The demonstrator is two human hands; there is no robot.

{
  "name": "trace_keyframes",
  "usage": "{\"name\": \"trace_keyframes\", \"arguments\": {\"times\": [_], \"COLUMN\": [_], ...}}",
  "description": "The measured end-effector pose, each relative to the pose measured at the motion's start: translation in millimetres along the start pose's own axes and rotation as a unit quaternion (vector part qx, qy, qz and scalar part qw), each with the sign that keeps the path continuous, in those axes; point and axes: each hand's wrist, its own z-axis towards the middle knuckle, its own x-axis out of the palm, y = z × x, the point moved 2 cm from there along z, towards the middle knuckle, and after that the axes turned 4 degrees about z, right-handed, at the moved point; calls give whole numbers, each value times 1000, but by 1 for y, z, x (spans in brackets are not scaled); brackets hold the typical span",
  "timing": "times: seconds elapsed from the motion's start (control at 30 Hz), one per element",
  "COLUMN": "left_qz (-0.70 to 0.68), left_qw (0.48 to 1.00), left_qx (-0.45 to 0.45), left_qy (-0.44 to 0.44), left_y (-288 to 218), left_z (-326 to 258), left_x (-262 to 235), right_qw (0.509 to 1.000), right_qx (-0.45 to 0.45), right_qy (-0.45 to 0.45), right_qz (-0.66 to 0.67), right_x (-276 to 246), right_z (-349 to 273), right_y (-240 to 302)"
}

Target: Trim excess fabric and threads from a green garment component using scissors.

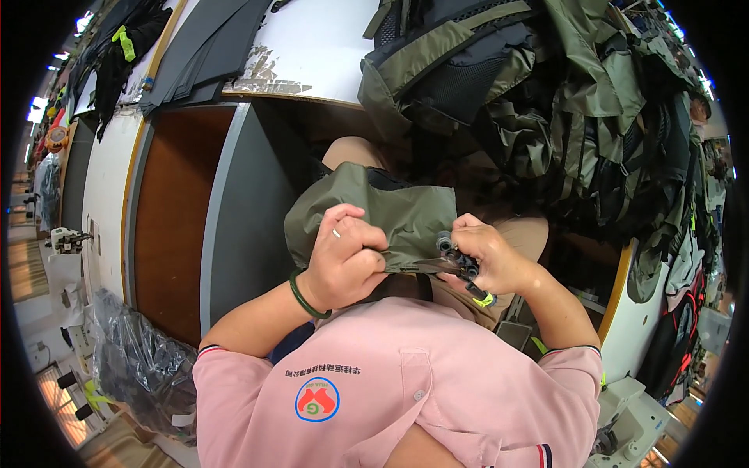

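Olive-green fabric piece (374,210) with a black lining is lying bunched over the person's lap, just in front of the pink polo shirt (406,390), and both hands are working on its lower edge. The left hand (343,253) is closing into a fist around the cloth, fingers curled and pinching the hem; a ring is showing on 1 finger and a dark green bangle (306,299) is circling the wrist. The right hand (488,253) is gripping a small pair of thread snips (460,265) with dark handles and a yellow-green tip, the blades pointing left and touching the hem between the 2 hands. Behind the lap, a grey and brown cabinet side (203,226) is standing under a white worktop (312,47) with chipped paint. Heaped olive and black backpacks (562,117) are filling the upper right. Clear plastic wrap (136,366) is lying crumpled at lower left. A round red, green and blue badge (317,399) is sitting on the shirt's chest.
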Motion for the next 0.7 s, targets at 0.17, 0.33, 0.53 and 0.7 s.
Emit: {"name": "trace_keyframes", "arguments": {"times": [0.17, 0.33, 0.53, 0.7], "left_qz": [53, 122, 183, 176], "left_qw": [993, 976, 979, 982], "left_qx": [-78, -128, -37, 54], "left_qy": [75, 128, 84, -45], "left_y": [19, 19, 19, 4], "left_z": [-15, -35, -40, -25], "left_x": [-16, -24, -31, -49], "right_qw": [997, 992, 989, 991], "right_qx": [-9, 66, 73, 37], "right_qy": [-74, -97, -118, -103], "right_qz": [-34, -41, -56, -82], "right_x": [-15, -22, -21, -20], "right_z": [-10, -23, -27, -27], "right_y": [-2, -9, -11, -10]}}
